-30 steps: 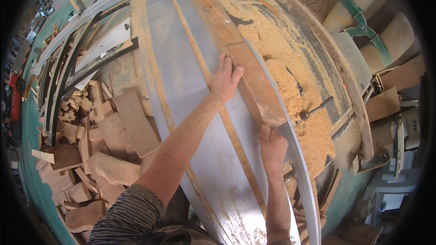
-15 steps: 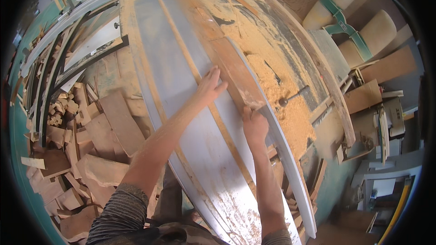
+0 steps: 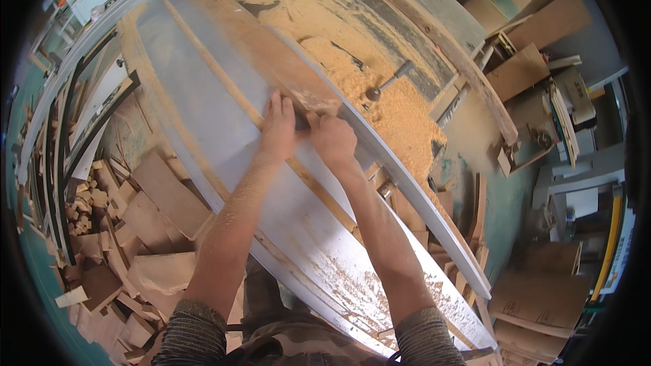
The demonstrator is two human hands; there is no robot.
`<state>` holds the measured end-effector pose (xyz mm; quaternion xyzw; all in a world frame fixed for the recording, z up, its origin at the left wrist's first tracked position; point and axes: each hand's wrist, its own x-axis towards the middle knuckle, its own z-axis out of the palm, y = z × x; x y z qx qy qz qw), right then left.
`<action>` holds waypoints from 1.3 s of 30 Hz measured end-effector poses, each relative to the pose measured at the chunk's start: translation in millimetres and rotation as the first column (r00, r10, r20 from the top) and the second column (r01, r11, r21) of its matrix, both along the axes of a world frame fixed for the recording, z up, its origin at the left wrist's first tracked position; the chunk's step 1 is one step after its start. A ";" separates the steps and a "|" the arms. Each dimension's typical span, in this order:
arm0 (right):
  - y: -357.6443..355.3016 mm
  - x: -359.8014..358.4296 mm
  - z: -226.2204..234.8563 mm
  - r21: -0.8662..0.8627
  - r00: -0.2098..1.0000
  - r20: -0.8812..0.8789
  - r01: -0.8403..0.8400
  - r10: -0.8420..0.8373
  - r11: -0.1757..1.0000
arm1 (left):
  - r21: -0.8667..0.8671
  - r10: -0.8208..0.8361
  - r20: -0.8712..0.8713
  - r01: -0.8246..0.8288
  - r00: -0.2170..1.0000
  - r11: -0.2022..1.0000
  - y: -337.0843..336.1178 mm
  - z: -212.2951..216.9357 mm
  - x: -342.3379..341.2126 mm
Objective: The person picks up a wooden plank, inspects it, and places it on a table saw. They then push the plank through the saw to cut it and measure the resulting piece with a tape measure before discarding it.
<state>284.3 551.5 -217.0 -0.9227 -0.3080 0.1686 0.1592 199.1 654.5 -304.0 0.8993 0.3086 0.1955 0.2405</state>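
A long reddish-brown wooden board [image 3: 261, 51] lies on the grey metal machine table [image 3: 230, 118], alongside a straight pale fence [image 3: 393, 173]. My left hand [image 3: 277, 129] rests by the board's left edge, its fingers stretched forward and the fingertips touching the wood. Close beside it, my right hand [image 3: 332, 139] is closed at the board's near end, with thumb and bent fingers against it. A dark patch shows between the two hands; I cannot make out what it is. Sawdust clings to both forearms.
Heaped sawdust [image 3: 400, 118] covers the surface right of the fence, around a ball-ended lever [image 3: 386, 83]. A thick timber beam [image 3: 468, 71] borders that side. Wood offcuts [image 3: 159, 207] pile up on the floor at left, near dark metal rails [image 3: 64, 156]. Flat boards [image 3: 542, 291] stack at lower right.
The view has swung, so the table sits further left and higher. My left hand has come back along the board, close to my right hand. My right hand stays at the board's near end.
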 end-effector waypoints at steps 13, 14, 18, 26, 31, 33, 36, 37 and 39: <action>-44.4 97.6 -1.1 0.348 0.767 0.577 -0.541 0.280 0.766 | -0.062 0.033 -0.049 -0.036 0.998 0.997 -5.7 14.4 1.4; -40.6 97.2 -6.8 0.331 0.760 0.567 -0.562 0.317 0.758 | -0.046 0.036 -0.058 -0.038 0.998 0.998 -5.1 13.9 1.7; -30.7 99.2 -17.1 0.318 0.767 0.519 -0.582 0.376 0.749 | -0.057 0.022 -0.036 -0.024 0.999 0.998 -6.7 20.0 3.5; -20.4 102.2 -15.7 0.201 0.637 0.634 -0.683 0.439 0.702 | -0.095 0.003 0.000 -0.003 1.000 0.995 -1.9 18.9 2.8; -16.2 99.7 -15.1 0.197 0.647 0.620 -0.677 0.445 0.709 | -0.105 -0.012 0.011 0.013 1.000 0.994 3.8 23.4 2.5; -12.3 100.5 -16.6 0.198 0.662 0.593 -0.671 0.457 0.715 | -0.131 -0.022 0.002 0.022 1.000 0.991 7.5 26.0 2.9; -7.8 100.4 -13.6 0.230 0.669 0.578 -0.683 0.467 0.694 | -0.087 -0.030 0.001 0.030 1.000 0.996 15.3 16.5 0.6; -4.7 101.2 -13.4 0.229 0.668 0.577 -0.685 0.470 0.691 | -0.058 -0.029 0.001 0.029 1.000 0.998 20.0 11.0 0.7; -2.2 101.2 -15.6 0.226 0.666 0.572 -0.689 0.479 0.688 | -0.009 -0.016 -0.014 0.015 1.000 1.000 26.2 4.9 0.5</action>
